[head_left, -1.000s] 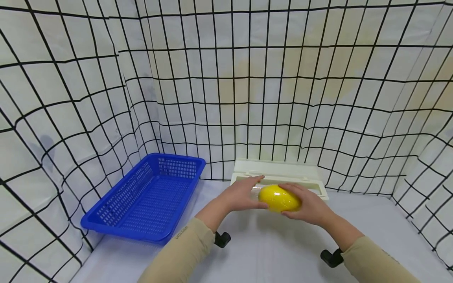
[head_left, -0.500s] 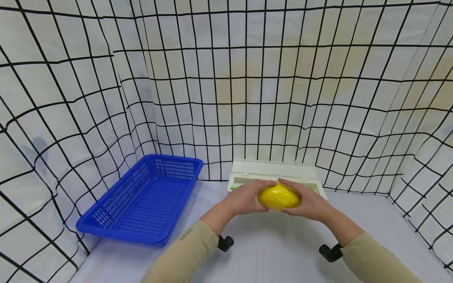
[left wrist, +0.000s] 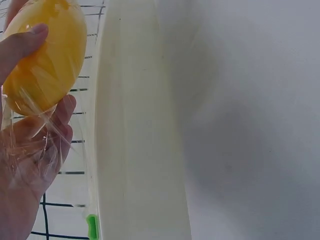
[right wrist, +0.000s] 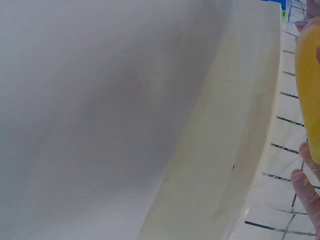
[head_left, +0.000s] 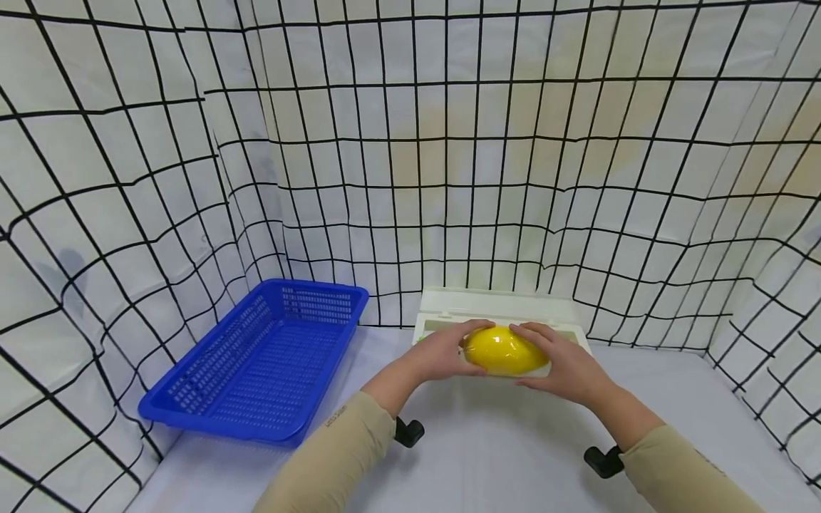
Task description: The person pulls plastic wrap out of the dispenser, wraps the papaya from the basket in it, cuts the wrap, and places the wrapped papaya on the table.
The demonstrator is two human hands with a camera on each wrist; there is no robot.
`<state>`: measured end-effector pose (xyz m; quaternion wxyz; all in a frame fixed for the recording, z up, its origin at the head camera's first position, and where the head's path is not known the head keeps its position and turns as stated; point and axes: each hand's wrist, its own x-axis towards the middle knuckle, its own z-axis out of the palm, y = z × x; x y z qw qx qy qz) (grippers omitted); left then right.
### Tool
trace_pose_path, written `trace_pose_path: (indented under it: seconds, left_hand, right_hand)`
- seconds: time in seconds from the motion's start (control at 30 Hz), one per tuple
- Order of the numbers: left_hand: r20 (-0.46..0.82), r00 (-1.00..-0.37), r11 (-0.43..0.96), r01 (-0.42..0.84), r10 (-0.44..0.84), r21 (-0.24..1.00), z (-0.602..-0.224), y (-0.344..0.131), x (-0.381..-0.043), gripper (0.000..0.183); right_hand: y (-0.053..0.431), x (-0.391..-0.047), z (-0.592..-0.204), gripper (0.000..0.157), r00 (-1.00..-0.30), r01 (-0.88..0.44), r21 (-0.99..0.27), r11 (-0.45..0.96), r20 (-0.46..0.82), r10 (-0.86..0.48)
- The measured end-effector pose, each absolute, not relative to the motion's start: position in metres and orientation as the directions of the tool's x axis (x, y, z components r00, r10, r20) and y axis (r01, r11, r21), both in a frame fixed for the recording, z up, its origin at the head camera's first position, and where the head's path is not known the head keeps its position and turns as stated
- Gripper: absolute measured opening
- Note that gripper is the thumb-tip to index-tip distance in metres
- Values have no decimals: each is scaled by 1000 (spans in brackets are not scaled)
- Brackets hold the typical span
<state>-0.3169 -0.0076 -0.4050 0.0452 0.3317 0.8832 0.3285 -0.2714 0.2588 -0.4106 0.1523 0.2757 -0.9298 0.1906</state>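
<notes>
A glossy yellow oval fruit (head_left: 505, 350), mango-like in shape, is held up between both hands in front of a long off-white box. My left hand (head_left: 445, 353) holds its left end, and the thumb shows on the fruit (left wrist: 47, 60) in the left wrist view. My right hand (head_left: 567, 365) grips the other end, fingers over the top and thumb below. Clear plastic film (left wrist: 40, 145) clings around the fruit and lies over my left fingers. The cling film dispenser (head_left: 500, 305) stands behind with its lid up; the hands partly hide its opening.
A blue perforated basket (head_left: 301, 424) sits on the left of the white table (head_left: 487, 456). Black grid netting (head_left: 449, 187) over white sheeting encloses the back and sides. A small green piece (left wrist: 92, 226) shows at the dispenser's edge.
My left hand has come in from apart to hold the fruit's left end. Since half a second ago the fruit and both hands have shifted slightly up toward the dispenser.
</notes>
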Motion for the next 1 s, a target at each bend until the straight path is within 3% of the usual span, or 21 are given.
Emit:
trace_pose_path:
  seconds: [0.2,0.4,0.63,1.0]
  left_hand:
    - [119,-764,524,538,634,660,-404,-8,-321,81]
    - [112,-754,543,559,647,627,-401,-8,-319,93]
    - [143,-759,590,597,636,544,-388,-3,-322,89]
    - [95,-772,590,553,628,588,-362,-4,-330,88]
  right_hand:
    - [261,-275,-411,77,-805,-568,-339,750,420,-419]
    - [261,-277,-405,76,-798,-581,-358,731,426,-426]
    - [262,-281,-393,76,-817,-556,-379,740,412,-403]
    - [263,-287,-371,78,-838,-533,-408,741,372,-398]
